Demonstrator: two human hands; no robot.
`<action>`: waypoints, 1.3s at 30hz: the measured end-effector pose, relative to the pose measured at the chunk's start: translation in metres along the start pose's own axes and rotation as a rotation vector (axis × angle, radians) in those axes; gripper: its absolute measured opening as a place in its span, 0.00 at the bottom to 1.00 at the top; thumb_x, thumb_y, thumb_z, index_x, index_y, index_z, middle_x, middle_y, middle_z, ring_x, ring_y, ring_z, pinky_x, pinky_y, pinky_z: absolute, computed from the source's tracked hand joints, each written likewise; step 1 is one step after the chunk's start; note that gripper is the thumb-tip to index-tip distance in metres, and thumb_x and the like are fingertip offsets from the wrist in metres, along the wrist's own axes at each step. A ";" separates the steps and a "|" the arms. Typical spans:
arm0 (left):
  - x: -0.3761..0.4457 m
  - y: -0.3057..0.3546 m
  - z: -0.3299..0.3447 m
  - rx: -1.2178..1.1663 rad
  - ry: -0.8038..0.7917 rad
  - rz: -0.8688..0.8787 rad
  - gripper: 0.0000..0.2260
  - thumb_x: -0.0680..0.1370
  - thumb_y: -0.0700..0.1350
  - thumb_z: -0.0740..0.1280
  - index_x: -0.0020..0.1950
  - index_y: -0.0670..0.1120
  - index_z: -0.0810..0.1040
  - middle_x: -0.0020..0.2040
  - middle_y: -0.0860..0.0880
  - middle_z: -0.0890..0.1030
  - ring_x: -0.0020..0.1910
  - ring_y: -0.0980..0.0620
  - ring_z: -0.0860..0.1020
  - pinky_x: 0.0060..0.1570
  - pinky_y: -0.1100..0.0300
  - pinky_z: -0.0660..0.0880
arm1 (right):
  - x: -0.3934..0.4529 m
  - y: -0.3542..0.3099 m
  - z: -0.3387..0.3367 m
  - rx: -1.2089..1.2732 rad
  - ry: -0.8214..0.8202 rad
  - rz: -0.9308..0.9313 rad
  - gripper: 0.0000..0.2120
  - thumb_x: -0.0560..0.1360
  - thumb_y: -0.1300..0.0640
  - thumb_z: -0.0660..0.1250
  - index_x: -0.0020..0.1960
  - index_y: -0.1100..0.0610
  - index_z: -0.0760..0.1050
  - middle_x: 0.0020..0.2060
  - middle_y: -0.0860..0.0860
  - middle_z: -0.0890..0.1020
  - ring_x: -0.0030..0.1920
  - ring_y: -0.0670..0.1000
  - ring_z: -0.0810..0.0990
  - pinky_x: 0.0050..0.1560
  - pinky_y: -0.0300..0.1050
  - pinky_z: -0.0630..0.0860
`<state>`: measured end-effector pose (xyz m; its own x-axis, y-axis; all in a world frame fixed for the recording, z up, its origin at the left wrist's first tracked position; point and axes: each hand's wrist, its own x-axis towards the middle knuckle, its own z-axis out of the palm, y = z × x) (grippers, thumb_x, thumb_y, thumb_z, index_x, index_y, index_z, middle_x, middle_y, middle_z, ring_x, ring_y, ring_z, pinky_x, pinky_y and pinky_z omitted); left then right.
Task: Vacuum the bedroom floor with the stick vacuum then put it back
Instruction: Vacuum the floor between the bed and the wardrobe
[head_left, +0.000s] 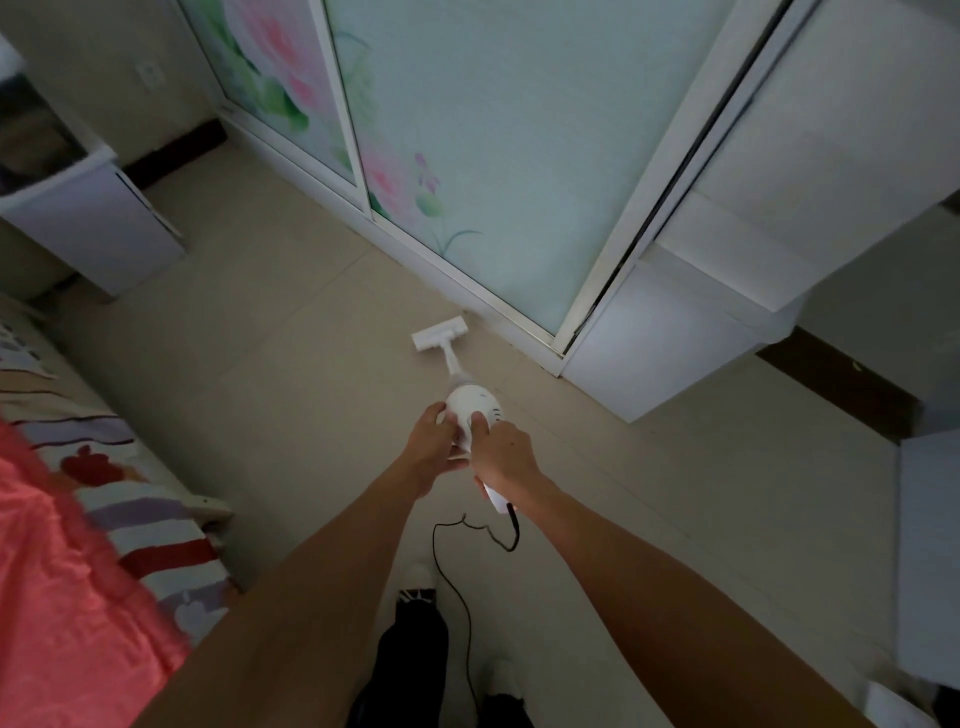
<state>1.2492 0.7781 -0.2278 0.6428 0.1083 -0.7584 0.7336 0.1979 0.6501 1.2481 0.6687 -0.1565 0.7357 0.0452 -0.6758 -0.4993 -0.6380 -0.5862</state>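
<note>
Both hands grip the white stick vacuum (470, 410): left hand (434, 441) on its body, right hand (506, 457) wrapped round the handle. Its floor head (439, 335) sits on the tiled floor (260, 338) just beside the sliding wardrobe door (493, 156), black cord (457, 571) trailing back.

No legible text, label, brand, number or sign anywhere in view. Stick vacuum (470, 402) body: plain white, no readable marking. Sliding door panels (467, 130): painted flower motifs only, no lettering. Bed cover (104, 467): printed pattern, no words.
</note>
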 end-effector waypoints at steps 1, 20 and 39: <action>0.009 0.009 -0.004 0.010 -0.001 -0.006 0.21 0.84 0.44 0.55 0.78 0.48 0.62 0.66 0.39 0.76 0.59 0.37 0.81 0.59 0.42 0.79 | 0.011 -0.009 0.002 -0.020 0.011 0.017 0.20 0.81 0.52 0.57 0.65 0.67 0.70 0.57 0.66 0.79 0.47 0.60 0.78 0.48 0.50 0.77; 0.056 0.051 -0.023 0.094 -0.033 -0.025 0.20 0.83 0.45 0.57 0.76 0.47 0.66 0.64 0.42 0.76 0.59 0.39 0.81 0.60 0.41 0.78 | 0.051 -0.048 0.011 -0.001 0.056 0.111 0.22 0.82 0.56 0.57 0.74 0.60 0.61 0.60 0.64 0.75 0.52 0.60 0.79 0.46 0.45 0.81; -0.069 -0.081 0.095 0.034 0.059 -0.029 0.18 0.83 0.44 0.57 0.73 0.46 0.69 0.58 0.42 0.78 0.57 0.37 0.82 0.57 0.44 0.80 | -0.067 0.111 -0.060 0.098 -0.086 0.043 0.22 0.83 0.50 0.51 0.63 0.66 0.73 0.57 0.63 0.80 0.57 0.64 0.80 0.37 0.44 0.71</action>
<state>1.1662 0.6618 -0.2240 0.6079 0.1604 -0.7777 0.7594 0.1686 0.6284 1.1709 0.5485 -0.1491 0.6731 0.0878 -0.7343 -0.5750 -0.5624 -0.5942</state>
